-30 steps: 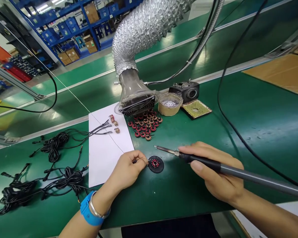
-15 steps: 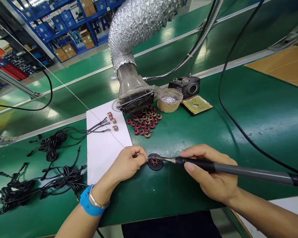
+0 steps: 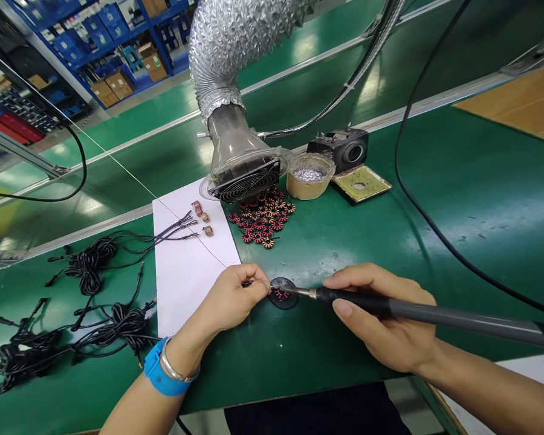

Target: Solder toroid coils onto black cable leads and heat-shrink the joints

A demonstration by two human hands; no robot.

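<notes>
My left hand (image 3: 242, 296) is closed in a pinch at the left edge of a small round black pad (image 3: 284, 303). A thin line of solder wire (image 3: 138, 180) runs down from the upper left into its fingers, and a dark piece shows between them. On the pad lies a ring-shaped coil (image 3: 281, 295) wound in red and black, partly hidden under a pale haze. My right hand (image 3: 385, 314) is wrapped round the handle of a soldering iron (image 3: 439, 311), whose tip reaches over the coil, close to my left fingertips.
Beyond the pad lies a pile of wound ring coils (image 3: 265, 220) under a fume extractor (image 3: 245, 163). A solder-filled bowl (image 3: 308, 188), a yellow-green sponge (image 3: 361, 184) and a black holder (image 3: 340, 148) stand right of it. White paper (image 3: 185, 278) and bundled black cables (image 3: 122, 329) lie left.
The camera view has shifted slightly. Pale haze now covers the upper part of the coil at the iron's tip. Both hands keep almost the same place and grip.
</notes>
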